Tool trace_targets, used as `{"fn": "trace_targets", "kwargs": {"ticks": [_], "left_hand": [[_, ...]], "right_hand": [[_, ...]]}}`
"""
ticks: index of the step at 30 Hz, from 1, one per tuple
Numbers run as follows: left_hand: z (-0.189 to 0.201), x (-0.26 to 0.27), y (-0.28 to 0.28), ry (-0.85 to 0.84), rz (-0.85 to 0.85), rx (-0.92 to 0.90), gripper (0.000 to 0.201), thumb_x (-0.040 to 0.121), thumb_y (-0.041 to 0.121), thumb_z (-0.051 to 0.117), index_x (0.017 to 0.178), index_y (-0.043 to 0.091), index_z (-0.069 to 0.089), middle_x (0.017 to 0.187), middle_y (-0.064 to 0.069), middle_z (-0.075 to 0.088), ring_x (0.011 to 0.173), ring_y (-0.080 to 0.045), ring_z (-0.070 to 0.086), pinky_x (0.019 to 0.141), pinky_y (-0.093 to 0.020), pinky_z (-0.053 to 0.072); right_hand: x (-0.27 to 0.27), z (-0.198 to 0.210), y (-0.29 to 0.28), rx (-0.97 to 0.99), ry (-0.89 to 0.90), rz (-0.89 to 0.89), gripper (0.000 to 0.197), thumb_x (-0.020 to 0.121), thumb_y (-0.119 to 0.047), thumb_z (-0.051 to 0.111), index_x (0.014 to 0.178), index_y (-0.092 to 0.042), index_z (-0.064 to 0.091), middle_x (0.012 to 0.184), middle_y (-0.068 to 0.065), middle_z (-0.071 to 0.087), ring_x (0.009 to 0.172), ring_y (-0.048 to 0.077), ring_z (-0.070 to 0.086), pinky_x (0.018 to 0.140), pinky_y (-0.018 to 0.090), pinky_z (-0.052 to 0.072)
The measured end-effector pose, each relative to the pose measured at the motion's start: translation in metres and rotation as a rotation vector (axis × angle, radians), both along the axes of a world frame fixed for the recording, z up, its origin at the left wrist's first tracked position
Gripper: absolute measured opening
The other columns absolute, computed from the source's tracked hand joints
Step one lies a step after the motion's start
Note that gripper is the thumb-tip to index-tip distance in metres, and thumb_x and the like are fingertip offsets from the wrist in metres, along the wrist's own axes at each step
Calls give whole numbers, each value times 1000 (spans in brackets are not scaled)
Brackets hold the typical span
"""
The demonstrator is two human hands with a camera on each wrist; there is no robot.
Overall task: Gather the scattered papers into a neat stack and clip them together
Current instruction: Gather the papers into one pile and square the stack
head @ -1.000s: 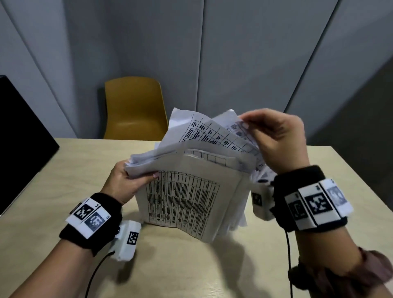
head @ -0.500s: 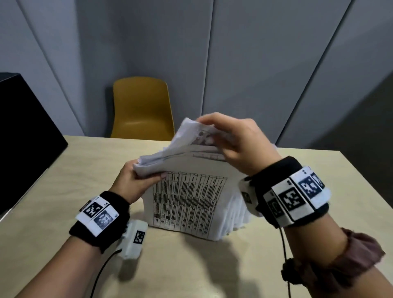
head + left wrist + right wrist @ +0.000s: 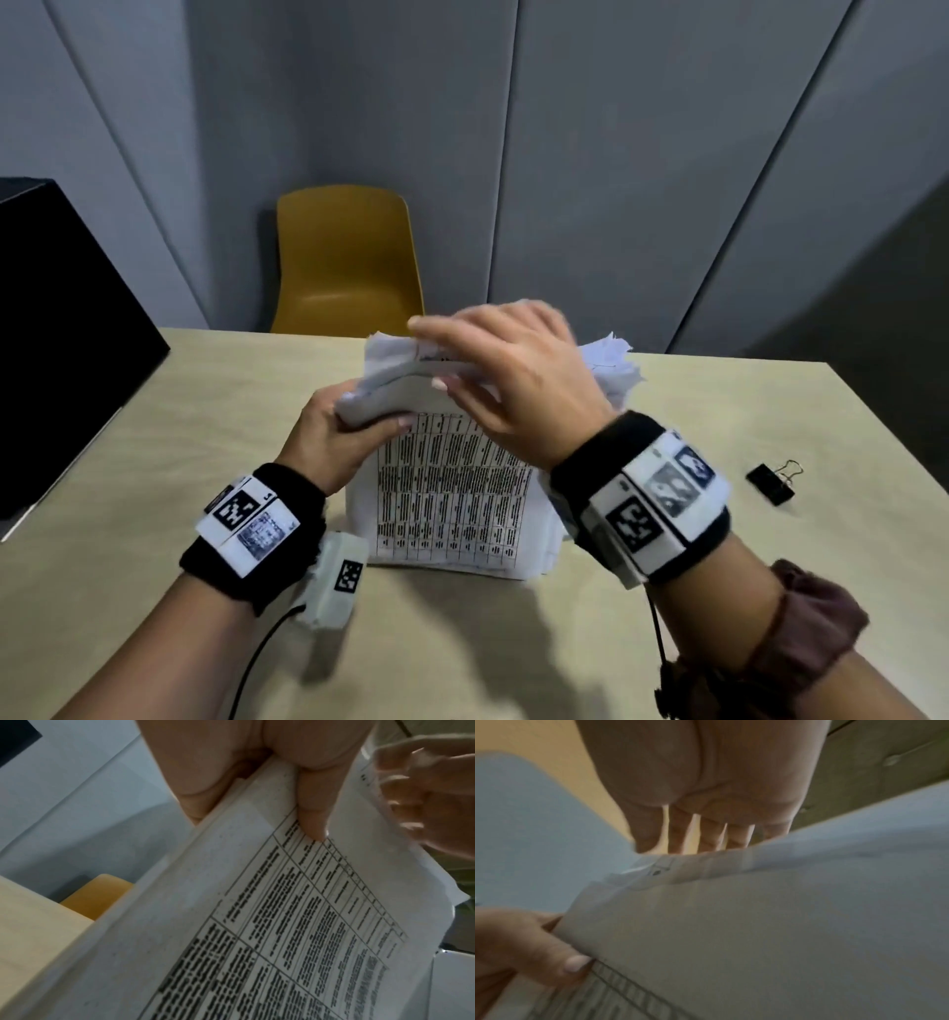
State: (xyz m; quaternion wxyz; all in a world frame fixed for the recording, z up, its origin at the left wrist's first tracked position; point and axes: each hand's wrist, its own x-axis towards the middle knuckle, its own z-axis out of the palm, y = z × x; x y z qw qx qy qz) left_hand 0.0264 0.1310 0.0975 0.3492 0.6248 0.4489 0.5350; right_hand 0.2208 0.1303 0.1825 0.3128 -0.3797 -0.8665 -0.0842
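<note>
My left hand point(image 3: 328, 437) has its fingers point(image 3: 312, 817) curled round the upper left corner of the stack of papers point(image 3: 452, 493), thumb on the printed front sheet, the rest behind; my right hand point(image 3: 513, 380) lies over the top edge with fingers point(image 3: 711, 835) nearly straight and slack, pressing down on the sheets rather than grasping them. The stack stands on its lower edge on the surface point(image 3: 667, 591), leaning slightly, its upper edges uneven and some crumpled corners sticking out to the right behind my right wrist. The front sheet carries a ruled table of dense black print; I cannot read a single word in any view, as the lettering is too blurred. Half a second ago my right hand was gripping loose sheets above the stack with its fingers bent; now it has flattened lower onto the top, and the loose sheets have sunk toward the rest. A second ago those sheets fanned high and open. The wristbands point(image 3: 246, 519) bear black-and-white square markers, with only a small "3" legible. A black binder clip point(image 3: 772, 483) lies on the surface well to the right, apart from the papers. Beyond the far edge stands a mustard-yellow chair point(image 3: 349, 262); a black box point(image 3: 61, 329) sits at the left.
</note>
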Motion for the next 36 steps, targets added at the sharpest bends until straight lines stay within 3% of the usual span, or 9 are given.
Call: {"fn": "trace_targets", "kwargs": {"ticks": [3, 6, 8, 10, 14, 24, 29, 33, 36], "left_hand": [[0, -4, -1, -50, 55, -38, 30, 72, -4, 72, 87, 21, 67, 75, 22, 72, 73, 6, 65, 70, -9, 50], [3, -6, -4, -36, 26, -64, 34, 74, -10, 67, 92, 19, 66, 76, 24, 72, 77, 6, 66, 73, -8, 49], [5, -3, -4, -26, 8, -83, 33, 73, -7, 70, 94, 18, 65, 79, 24, 72, 79, 6, 66, 74, -8, 49], [6, 2, -3, -53, 56, -72, 31, 68, 4, 75, 92, 21, 65, 79, 25, 71, 78, 6, 66, 72, -8, 49], [12, 24, -9, -85, 253, 40, 27, 68, 15, 76, 84, 31, 61, 79, 19, 68, 72, 12, 63, 63, -4, 47], [-12, 29, -25, -183, 236, -1, 59, 63, -6, 68, 97, 35, 43, 104, -2, 52, 77, 10, 60, 61, -2, 45], [4, 32, -20, -96, 243, 150, 77, 68, -8, 72, 115, 40, 34, 98, 5, 58, 78, 1, 63, 64, -14, 52], [12, 26, -25, 50, 284, 308, 93, 66, 16, 70, 136, 48, 18, 115, 4, 54, 103, -17, 61, 78, -22, 54], [17, 26, -23, 303, 292, 388, 95, 69, 15, 69, 142, 46, 17, 120, 1, 48, 101, -2, 54, 75, -8, 48]], "right_hand": [[49, -22, -1, 52, 283, -195, 98, 62, -70, 62, 142, -23, 32, 142, 1, 39, 131, 21, 37, 109, 54, 24], [86, -59, 4, -376, 709, -179, 137, 43, -60, 81, 148, -21, 2, 151, -12, 12, 142, 10, 20, 116, 30, 24], [90, -80, 4, -825, 962, -35, 122, 38, -35, 91, 142, -19, 27, 134, -11, 50, 118, -2, 51, 95, 15, 43], [89, -96, 4, -948, 1032, 18, 58, 53, -9, 86, 104, -22, 60, 86, -15, 73, 81, -4, 65, 76, 21, 51], [72, -100, 2, -687, 1088, -38, 35, 74, 12, 67, 73, -24, 68, 66, -20, 70, 64, -6, 63, 63, 17, 53], [67, -117, -17, -678, 1161, -135, 49, 63, -17, 72, 106, 1, 58, 95, 13, 67, 82, 10, 65, 74, 32, 53], [58, -103, -20, -539, 1178, -106, 67, 64, -8, 76, 122, -20, 45, 98, -10, 63, 87, 1, 64, 79, 20, 53], [57, -83, -26, -197, 1068, -169, 104, 64, -19, 76, 142, -43, 12, 115, 4, 51, 101, 25, 58, 80, 40, 54], [55, -77, -22, -9, 816, -169, 92, 65, -5, 73, 143, -26, 27, 118, 8, 43, 111, -1, 44, 93, 15, 41]]}}
